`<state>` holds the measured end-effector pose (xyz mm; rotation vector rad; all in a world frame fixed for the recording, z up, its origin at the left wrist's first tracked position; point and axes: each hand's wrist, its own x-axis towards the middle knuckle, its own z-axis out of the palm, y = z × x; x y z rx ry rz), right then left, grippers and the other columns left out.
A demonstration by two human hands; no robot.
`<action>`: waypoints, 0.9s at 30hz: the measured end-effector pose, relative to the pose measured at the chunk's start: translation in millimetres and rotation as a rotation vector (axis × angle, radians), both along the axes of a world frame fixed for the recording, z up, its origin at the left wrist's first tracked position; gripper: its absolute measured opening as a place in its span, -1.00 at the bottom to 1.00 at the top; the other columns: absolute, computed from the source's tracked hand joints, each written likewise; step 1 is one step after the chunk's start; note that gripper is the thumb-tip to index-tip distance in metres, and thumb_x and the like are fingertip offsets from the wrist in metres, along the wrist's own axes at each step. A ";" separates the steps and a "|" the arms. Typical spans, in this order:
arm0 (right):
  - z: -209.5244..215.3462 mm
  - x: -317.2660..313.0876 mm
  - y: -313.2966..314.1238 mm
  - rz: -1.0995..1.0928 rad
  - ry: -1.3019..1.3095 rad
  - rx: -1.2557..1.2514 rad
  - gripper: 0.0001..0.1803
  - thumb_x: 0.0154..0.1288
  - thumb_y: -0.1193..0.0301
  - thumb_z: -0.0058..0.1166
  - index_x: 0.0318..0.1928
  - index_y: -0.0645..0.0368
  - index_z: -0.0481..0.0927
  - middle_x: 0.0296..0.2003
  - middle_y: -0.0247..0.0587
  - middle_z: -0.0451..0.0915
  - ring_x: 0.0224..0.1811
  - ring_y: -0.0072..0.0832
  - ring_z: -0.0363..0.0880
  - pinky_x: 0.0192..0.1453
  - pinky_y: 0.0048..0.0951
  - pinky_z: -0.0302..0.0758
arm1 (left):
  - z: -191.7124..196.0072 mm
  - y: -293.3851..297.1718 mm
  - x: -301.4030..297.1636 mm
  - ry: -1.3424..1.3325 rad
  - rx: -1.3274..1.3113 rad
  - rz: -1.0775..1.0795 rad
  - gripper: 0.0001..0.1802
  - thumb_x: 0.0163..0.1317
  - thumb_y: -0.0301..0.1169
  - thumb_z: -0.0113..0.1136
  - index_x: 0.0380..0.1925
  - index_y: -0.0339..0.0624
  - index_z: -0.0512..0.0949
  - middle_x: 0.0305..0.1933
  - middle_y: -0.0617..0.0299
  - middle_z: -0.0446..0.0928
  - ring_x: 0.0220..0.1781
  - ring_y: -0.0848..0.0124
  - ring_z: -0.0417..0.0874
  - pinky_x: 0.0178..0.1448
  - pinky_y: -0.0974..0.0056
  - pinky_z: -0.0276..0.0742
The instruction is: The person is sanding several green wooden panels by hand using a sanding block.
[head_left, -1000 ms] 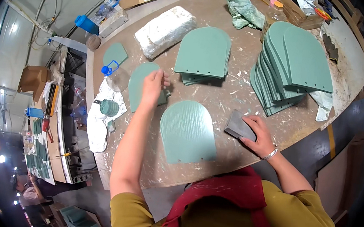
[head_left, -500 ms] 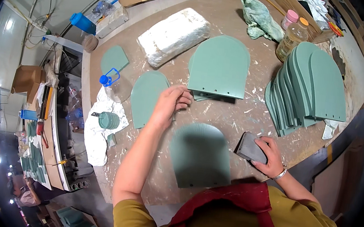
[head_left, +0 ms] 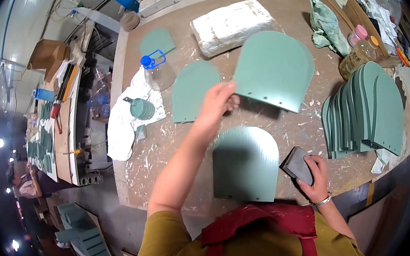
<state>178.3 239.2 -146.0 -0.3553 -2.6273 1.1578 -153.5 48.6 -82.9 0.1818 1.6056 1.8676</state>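
Note:
My left hand [head_left: 219, 102] is closed at the near left corner of a pale green arch-topped panel [head_left: 275, 68]. This panel tilts up a little, with a shadow under its straight, holed edge. My right hand [head_left: 316, 182] grips a grey sanding block [head_left: 299, 165] near the table's right side. Right before me lies another green arch-topped panel [head_left: 245, 167], left of the block and touched by neither hand. A third such panel [head_left: 194, 89] rests flat beyond my left forearm. At the right stands a fanned stack of green panels [head_left: 367, 107].
A white wrapped bundle [head_left: 230, 27] lies at the back of the brown table [head_left: 159, 180]. To the left are a clear bottle with a blue handle [head_left: 160, 73], a green ribbed cup [head_left: 142, 109] and a white cloth [head_left: 122, 134]. A jar [head_left: 358, 59] and green rag [head_left: 325, 26] sit back right.
My left hand has come to the panel's corner, and that panel now tilts up. The whole view has shifted. My right hand keeps the sanding block in about the same place.

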 end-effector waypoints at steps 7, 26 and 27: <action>-1.1 3.3 1.4 0.003 -0.018 0.046 -0.28 -0.02 0.24 0.36 0.21 0.19 0.51 0.10 0.09 0.44 0.13 0.05 0.44 0.24 -0.11 0.39 | -15.0 -139.5 -12.7 -0.052 -0.095 0.238 -0.71 0.46 -0.15 0.12 -0.32 -0.13 0.52 -0.49 0.39 0.45 -0.51 0.62 0.36 -0.47 0.51 0.24; 64.0 -75.1 -31.3 -0.003 0.045 -0.031 -0.34 0.24 -0.07 0.16 0.26 -0.01 0.52 0.13 0.13 0.48 0.22 0.03 0.44 0.32 -0.11 0.38 | -2.9 -71.0 194.9 1.596 -0.690 -0.692 -0.17 0.27 0.13 0.15 0.43 -0.06 0.29 0.40 0.00 0.38 0.45 -0.02 0.32 0.49 -0.11 0.15; 74.2 -86.8 -33.5 0.023 -0.023 -0.003 -0.39 0.20 -0.05 0.17 0.20 -0.03 0.57 0.00 0.11 0.50 0.14 0.04 0.46 0.21 -0.09 0.42 | -4.1 -67.6 194.0 1.628 -0.615 -0.691 -0.21 0.29 0.10 0.15 0.41 -0.07 0.32 0.39 0.01 0.40 0.43 0.00 0.35 0.47 -0.10 0.18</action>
